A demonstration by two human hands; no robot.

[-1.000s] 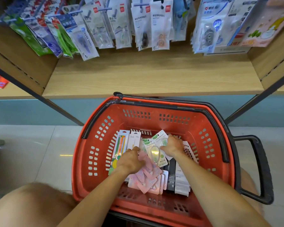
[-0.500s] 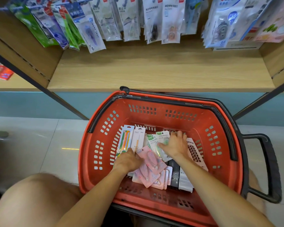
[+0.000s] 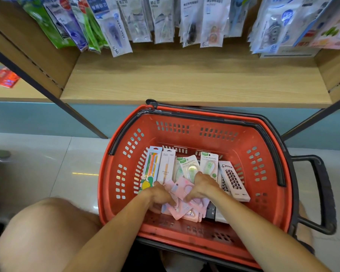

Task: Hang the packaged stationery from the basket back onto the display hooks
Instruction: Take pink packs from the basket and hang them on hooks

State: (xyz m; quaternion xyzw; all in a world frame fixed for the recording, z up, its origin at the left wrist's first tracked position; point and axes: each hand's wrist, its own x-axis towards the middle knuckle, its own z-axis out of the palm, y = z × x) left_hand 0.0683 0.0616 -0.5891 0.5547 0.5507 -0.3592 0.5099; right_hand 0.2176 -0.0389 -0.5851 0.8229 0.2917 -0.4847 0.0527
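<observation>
A red shopping basket [image 3: 263,146] stands on the floor below the display. Inside lie several packs: a pile of pink packs [image 3: 182,188], green correction-tape packs [image 3: 190,166], a pencil pack [image 3: 167,165], a coloured pen pack [image 3: 152,165] and a white box [image 3: 234,181]. My left hand [image 3: 160,195] and my right hand [image 3: 201,185] are both down on the pink pile, fingers curled round the pink packs from either side. Packaged stationery [image 3: 212,20] hangs on the hooks above.
A bare wooden shelf [image 3: 185,79] runs between the hanging packs and the basket. The basket's black handle [image 3: 322,193] sticks out to the right. My knee [image 3: 47,232] is at the lower left. Dark shelf struts [image 3: 47,91] slant down on both sides.
My right hand left the green packs and came back onto the pink pile, meeting my left hand. One green pack now lies further right. The camera dipped closer to the basket.
</observation>
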